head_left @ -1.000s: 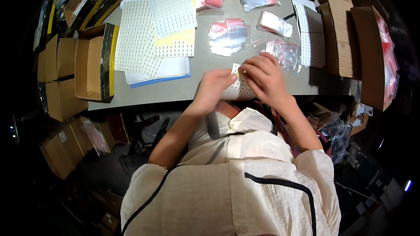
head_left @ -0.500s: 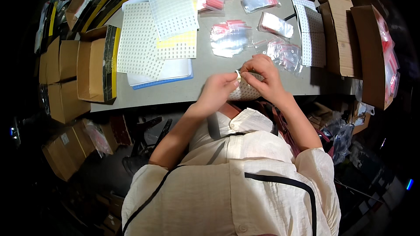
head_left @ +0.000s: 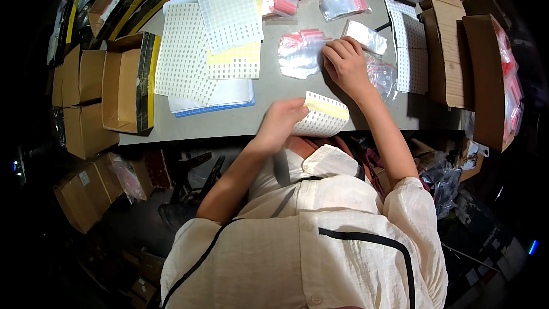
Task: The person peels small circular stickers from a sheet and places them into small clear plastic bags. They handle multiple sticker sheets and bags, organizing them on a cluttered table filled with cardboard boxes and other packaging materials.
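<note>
My left hand (head_left: 282, 121) is closed on the edge of a curled label sheet (head_left: 327, 119), white with small dark printed marks and a yellow strip, at the table's front edge. My right hand (head_left: 346, 66) reaches over the table, fingers curled and close together. Its fingertips lie by the right edge of a pile of clear zip bags (head_left: 299, 60) with red tops. Whatever may be between those fingertips is too small to see. Beside this hand's wrist lie more clear bags (head_left: 382, 77), partly covered by it. Just beyond the hand rests a bundle of bags (head_left: 369, 38).
Label sheets (head_left: 182, 51) lie over a blue-edged stack (head_left: 214, 110) on the left. An open cardboard box (head_left: 121, 88) stands at the left edge. Further bags (head_left: 344, 6) lie at the back. On the right are marked sheets (head_left: 410, 68) and cardboard boxes (head_left: 449, 51).
My right hand has left the label sheet and moved up and forward to the zip bags. The left hand keeps the sheet, which now shows more of its face.
</note>
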The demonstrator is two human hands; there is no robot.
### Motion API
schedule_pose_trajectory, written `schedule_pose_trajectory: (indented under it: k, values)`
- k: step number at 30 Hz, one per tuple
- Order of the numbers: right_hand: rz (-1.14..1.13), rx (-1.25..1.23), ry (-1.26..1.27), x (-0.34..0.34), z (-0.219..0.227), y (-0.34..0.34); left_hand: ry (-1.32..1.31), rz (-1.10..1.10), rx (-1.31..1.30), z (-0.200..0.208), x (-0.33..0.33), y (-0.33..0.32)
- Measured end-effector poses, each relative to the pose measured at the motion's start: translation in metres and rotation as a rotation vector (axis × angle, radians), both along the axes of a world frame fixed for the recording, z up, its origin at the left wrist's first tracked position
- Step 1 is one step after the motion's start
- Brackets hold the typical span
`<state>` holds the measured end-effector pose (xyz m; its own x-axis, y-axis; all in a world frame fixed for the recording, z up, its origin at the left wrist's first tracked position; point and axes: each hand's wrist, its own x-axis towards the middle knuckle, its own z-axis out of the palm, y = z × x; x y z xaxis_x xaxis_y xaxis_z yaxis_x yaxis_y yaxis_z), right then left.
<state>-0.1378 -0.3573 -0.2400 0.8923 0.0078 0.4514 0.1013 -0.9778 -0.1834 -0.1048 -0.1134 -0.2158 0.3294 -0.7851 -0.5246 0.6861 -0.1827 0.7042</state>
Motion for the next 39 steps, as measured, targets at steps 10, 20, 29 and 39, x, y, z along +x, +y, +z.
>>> schedule_pose_trajectory:
  k: [10, 20, 29, 39]
  values:
    - [-0.05, 0.236, 0.196, -0.065, 0.06, 0.015, 0.038, 0.141, -0.013, 0.013, 0.009, 0.004]
    - [0.054, 0.543, 0.193, -0.064, 0.054, 0.065, -0.24, -0.015, -0.006, -0.002, 0.007, 0.002]
    - [0.041, 0.665, 0.133, -0.066, 0.043, 0.059, -0.243, 0.094, -0.029, -0.005, -0.004, 0.001]
    - [0.044, 0.668, 0.125, -0.063, 0.045, 0.06, -0.502, 0.131, 0.064, -0.014, -0.008, 0.001]
